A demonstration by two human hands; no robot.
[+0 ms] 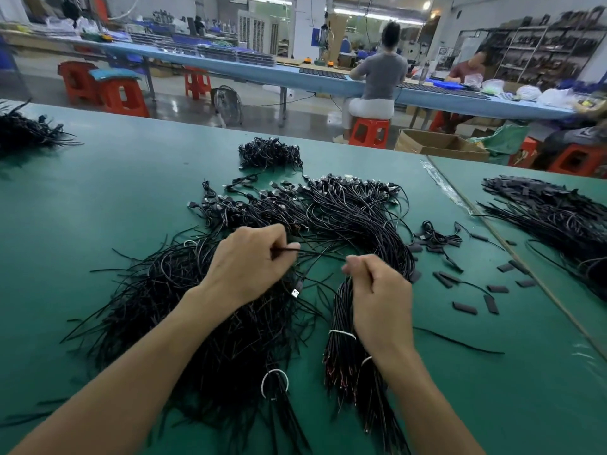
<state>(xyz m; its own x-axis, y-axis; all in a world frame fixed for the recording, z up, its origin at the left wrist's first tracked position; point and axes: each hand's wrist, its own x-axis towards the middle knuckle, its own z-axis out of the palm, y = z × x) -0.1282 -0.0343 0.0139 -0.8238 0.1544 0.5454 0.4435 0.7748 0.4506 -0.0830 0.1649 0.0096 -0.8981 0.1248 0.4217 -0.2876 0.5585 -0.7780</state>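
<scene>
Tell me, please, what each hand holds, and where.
Left hand pinches a thin black cable near its end; right hand grips a bundle of black cables above its white tie.

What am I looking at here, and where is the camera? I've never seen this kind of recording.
There is no machine here. A person works with bare hands, and the single picture comes from a camera worn on their head, looking forward and down. The two forearms reach in from the bottom edge. On the green table lie heaps of thin black cables, many ending in plugs, and to the right some short black sleeves. The left hand pinches one thin cable between thumb and fingers. The right hand has its fingers curled and seems to grip the top of a tied bundle of cables. Behind, other people sit at a long blue bench.
</scene>
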